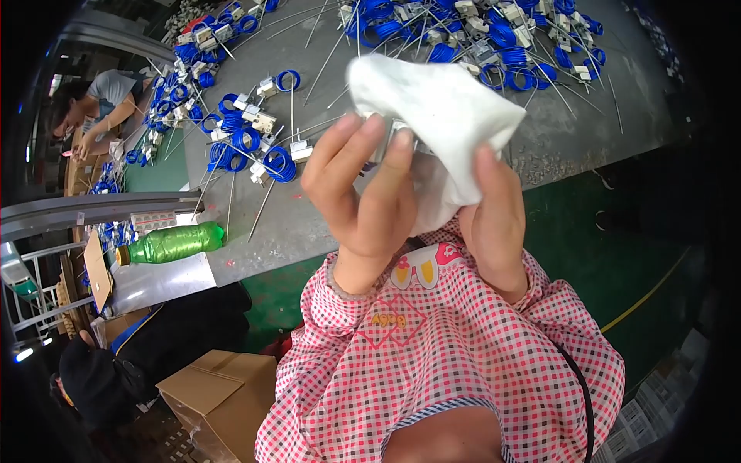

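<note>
A white cloth (440, 96) is held up over the front edge of the grey table, slightly blurred. My right hand (498, 220) grips its right side between thumb and fingers; those fingers are mostly behind the cloth. My left hand (363, 189) is closed at the cloth's left side, its fingertips pressed on a small pale and metal part (397, 127). Most of that part is hidden by fingers and cloth, so its kind does not show. Beyond my left hand lie several capillary thermostats (247, 139) with blue coiled tubes, white bodies and thin metal rods.
A large heap of similar thermostats (502, 35) covers the far side of the grey table (309, 220). At left lies a green plastic bottle (174, 243) near a metal rail (100, 208). A cardboard box (220, 386) stands below. Another person (108, 100) works at far left.
</note>
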A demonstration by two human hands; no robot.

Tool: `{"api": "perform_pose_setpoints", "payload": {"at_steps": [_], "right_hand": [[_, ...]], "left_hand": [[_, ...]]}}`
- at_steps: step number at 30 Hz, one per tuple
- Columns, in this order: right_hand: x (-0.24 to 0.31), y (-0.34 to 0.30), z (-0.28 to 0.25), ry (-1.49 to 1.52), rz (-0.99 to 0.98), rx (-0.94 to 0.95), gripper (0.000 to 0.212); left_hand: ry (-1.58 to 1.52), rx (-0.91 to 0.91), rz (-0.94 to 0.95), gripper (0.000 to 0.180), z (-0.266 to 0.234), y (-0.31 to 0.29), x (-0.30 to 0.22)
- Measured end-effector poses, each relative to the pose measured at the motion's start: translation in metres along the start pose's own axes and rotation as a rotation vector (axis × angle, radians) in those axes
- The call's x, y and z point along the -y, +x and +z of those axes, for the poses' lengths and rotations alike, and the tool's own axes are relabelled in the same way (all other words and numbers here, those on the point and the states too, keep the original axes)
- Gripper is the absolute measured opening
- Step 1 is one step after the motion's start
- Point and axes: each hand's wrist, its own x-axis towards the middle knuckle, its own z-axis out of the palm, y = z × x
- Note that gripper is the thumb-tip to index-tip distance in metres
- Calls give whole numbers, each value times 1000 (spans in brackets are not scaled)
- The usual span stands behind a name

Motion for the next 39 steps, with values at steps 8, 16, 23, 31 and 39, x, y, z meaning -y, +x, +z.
{"api": "perform_pose_setpoints", "payload": {"at_steps": [8, 16, 23, 31, 39], "right_hand": [[-12, 15, -3, -163, -85, 36, 24], [-20, 21, -9, -31, -3, -25, 23], [-24, 23, -19, -184, 2, 76, 28], [-25, 24, -20, -232, 53, 73, 33], [-19, 26, -17, -48, 74, -21, 27]], "left_hand": [[56, 152, 181, 26, -8, -3, 9], [-70, 308, 124, 40, -17, 1, 15], [-307, 501, -246, 59, -28, -9, 22], [-307, 457, -326, 60, -28, -13, 25], [-268, 472, -384, 53, -34, -11, 26]]}}
